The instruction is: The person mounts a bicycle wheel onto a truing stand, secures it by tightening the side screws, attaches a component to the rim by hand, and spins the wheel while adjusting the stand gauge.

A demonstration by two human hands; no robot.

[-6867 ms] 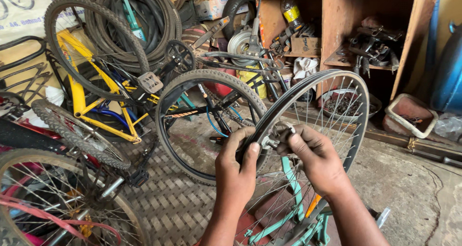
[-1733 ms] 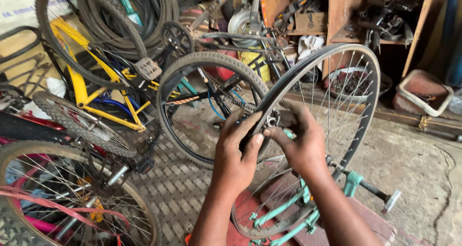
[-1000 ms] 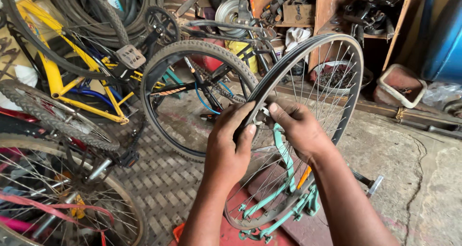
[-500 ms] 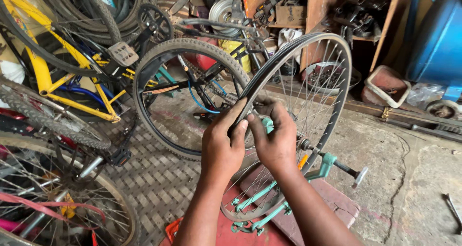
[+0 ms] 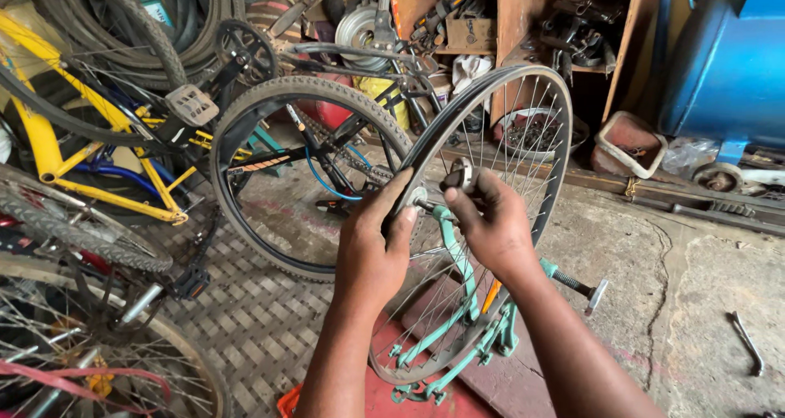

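I see a silver spoked wheel with a dark rim sitting in a mint-green stand, an orange reflector showing through its spokes. Behind it I see a black tyre, a blue cable and a yellow frame, and to the right a blue tank beside a reddish tray with a pale rim. Under them I see a grey woven-pattern mat, a red base and a grey cracked floor.

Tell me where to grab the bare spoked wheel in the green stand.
Probably the wheel rim at its upper edge, from above. It stands upright in the green stand, with left hand and right hand at the hub and thin spokes between; the top rim is free.
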